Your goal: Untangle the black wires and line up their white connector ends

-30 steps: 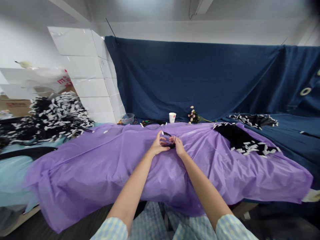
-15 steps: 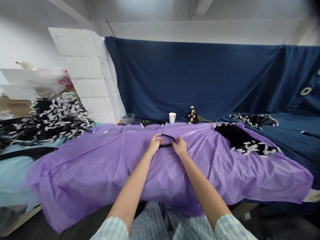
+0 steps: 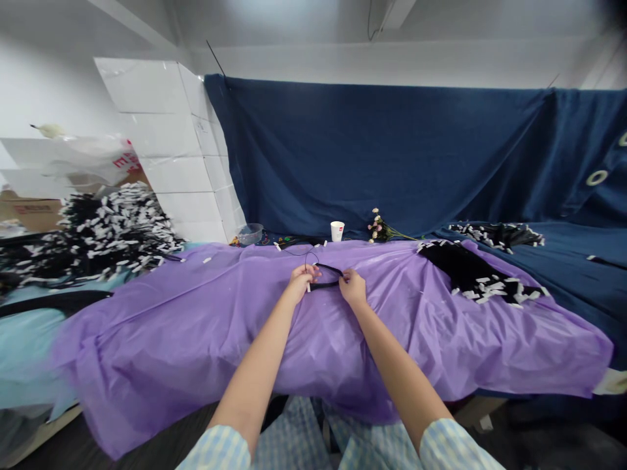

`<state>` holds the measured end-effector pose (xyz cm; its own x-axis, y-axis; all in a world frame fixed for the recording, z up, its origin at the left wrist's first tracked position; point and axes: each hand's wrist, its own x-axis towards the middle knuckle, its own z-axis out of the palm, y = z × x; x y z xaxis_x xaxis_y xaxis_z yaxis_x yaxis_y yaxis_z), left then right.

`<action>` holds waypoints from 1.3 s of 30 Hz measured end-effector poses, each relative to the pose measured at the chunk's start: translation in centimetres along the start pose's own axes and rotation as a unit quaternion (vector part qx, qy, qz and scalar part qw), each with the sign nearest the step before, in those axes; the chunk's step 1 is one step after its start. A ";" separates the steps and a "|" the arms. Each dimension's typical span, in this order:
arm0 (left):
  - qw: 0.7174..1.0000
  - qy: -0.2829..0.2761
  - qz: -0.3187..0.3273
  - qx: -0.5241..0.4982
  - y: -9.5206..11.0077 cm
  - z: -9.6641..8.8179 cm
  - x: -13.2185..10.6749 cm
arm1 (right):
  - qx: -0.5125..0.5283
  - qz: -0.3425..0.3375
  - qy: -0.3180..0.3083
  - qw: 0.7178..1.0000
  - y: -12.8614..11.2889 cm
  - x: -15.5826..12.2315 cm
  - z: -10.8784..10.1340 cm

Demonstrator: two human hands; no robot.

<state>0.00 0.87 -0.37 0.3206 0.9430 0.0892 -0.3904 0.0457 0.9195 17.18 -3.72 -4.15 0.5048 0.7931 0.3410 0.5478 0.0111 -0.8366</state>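
A narrow black strap (image 3: 326, 284) is bent into a loop between my hands, above the purple sheet (image 3: 206, 326). My left hand (image 3: 300, 282) pinches it at the left, where a white tip (image 3: 309, 287) sticks out below the fingers. At the right end of the loop, the closed fingers of my right hand (image 3: 353, 287) grip the bend. A thin dark cord (image 3: 306, 254) curves up just behind my left hand. Several black straps with white ends lie in a bundle (image 3: 448, 264) on the sheet to the right.
A big heap of white-tipped black straps (image 3: 117, 219) is at the left, by stacked white boxes (image 3: 161, 134). Along the back stand a paper cup (image 3: 337, 230), a clear plastic bowl (image 3: 250, 233) and flowers (image 3: 379, 227), before a dark blue curtain (image 3: 382, 150). Another strap bundle (image 3: 502, 235) lies back right.
My left hand has shifted slightly left and down, and a white tip now shows beneath its fingers. My right hand keeps its grip on the bend, almost still.
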 end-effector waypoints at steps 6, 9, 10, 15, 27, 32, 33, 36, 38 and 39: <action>0.995 0.044 0.022 -0.092 1.6 -0.6 -0.4 | 0.025 0.002 0.045 0.999 0.3 0.6 0.0; 0.990 0.067 0.027 -0.122 1.9 -1.0 -0.3 | 0.033 0.008 0.068 0.997 0.4 0.8 -0.1; 0.989 0.072 0.028 -0.128 1.9 -1.1 -0.3 | 0.035 0.012 0.076 0.996 0.4 0.9 -0.1; 0.987 0.086 0.030 -0.131 1.7 -1.2 -0.2 | 0.051 0.032 0.115 0.991 0.6 1.2 -0.3; 0.994 0.008 0.066 0.082 0.0 0.4 -0.6 | 0.091 0.083 0.165 0.979 0.7 1.6 -0.1; 0.978 -0.044 0.088 0.182 -0.6 0.5 -1.1 | 0.086 0.080 0.183 0.976 0.2 1.3 -0.7; 0.975 -0.055 0.093 0.197 -0.6 0.5 -1.1 | 0.082 0.076 0.187 0.976 0.1 1.2 -0.8; 0.963 -0.084 0.104 0.233 -0.8 0.4 -1.1 | 0.074 0.064 0.198 0.975 -0.3 0.8 -1.3; 0.957 -0.096 0.110 0.251 -1.0 0.4 -1.0 | 0.073 0.053 0.197 0.976 -0.5 0.6 -1.4; 0.954 -0.100 0.113 0.258 -1.1 0.3 -1.0 | 0.073 0.046 0.194 0.977 -0.6 0.6 -1.5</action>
<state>0.36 -0.20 -1.32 0.4564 0.8254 0.3323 -0.0096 -0.3688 0.9294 18.13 -4.18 -2.79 0.7778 0.5050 0.3742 0.4009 0.0599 -0.9142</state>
